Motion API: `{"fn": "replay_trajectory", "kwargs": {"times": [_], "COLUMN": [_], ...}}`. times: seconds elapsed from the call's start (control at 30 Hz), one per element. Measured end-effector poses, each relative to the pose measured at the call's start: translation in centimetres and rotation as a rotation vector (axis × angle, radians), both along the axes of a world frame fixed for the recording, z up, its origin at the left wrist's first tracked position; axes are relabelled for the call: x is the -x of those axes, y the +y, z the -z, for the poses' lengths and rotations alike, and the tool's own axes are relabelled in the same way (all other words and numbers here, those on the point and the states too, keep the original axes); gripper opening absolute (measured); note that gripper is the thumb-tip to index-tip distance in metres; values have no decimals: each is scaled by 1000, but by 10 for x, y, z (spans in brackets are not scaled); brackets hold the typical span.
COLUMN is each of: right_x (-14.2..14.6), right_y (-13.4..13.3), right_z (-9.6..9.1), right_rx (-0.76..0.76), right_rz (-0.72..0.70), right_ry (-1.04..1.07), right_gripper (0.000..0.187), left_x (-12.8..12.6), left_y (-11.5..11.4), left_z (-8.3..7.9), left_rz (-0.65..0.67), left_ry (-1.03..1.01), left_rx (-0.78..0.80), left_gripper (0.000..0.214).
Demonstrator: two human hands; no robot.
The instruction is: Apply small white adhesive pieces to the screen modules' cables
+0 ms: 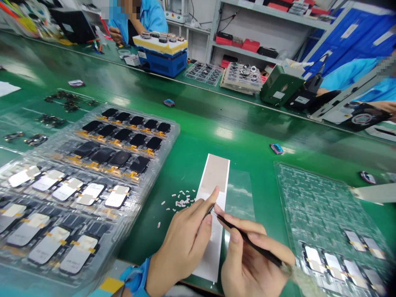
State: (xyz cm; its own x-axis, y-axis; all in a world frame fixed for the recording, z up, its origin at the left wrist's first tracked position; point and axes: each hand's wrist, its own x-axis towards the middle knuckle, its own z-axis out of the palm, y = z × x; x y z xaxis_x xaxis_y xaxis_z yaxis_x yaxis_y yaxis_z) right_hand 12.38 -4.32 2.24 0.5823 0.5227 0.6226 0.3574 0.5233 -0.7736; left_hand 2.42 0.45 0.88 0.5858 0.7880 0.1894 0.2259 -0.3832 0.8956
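My right hand is shut on a pair of black fine-tipped tweezers, whose tips point up and left. Those tips meet the fingers of my left hand, which lies over a long white strip with a tan patch at its far end. Whether my left fingers pinch the strip or something tiny is hidden. Small pale pieces are scattered just left of the strip. Plastic trays of black-and-gold display modules stand to the left, and a clear tray to the right.
A blue wristband circles my left wrist. A co-worker works beyond the green conveyor belt, with another person at right. Blue machine, green device, parts trays and shelving line the far side.
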Motion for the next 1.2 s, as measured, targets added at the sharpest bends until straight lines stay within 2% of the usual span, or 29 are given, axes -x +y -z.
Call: {"fn": "replay_trajectory", "kwargs": {"times": [0.27,0.53,0.8,1.0,1.1,1.2], "right_x": [-1,-1,-6,-4,-3,-2], "right_y": [-2,-1,-1,-5,-5,-4], "right_z": [2,2,-1,6,7,6], "right_rx": [50,27,-14,-16,-4,-1], "right_rz": [5,-14,-73,-30,-35,8], "right_ry": [-40,-44,-27,-47,-96,-58], "right_gripper": [33,36,37,37,37,37], "left_x": [1,1,-2,-2,-2,-1], "left_y": [0,0,1,0,0,0], "left_z": [1,2,2,3,3,4], "left_rz": [13,18,-46,-79,-76,-70], "left_ry": [-9,6,74,85,87,94], "left_rx": [-8,-34,-95,-144,-133,-118], "left_gripper": [52,54,50,54,53,52]}}
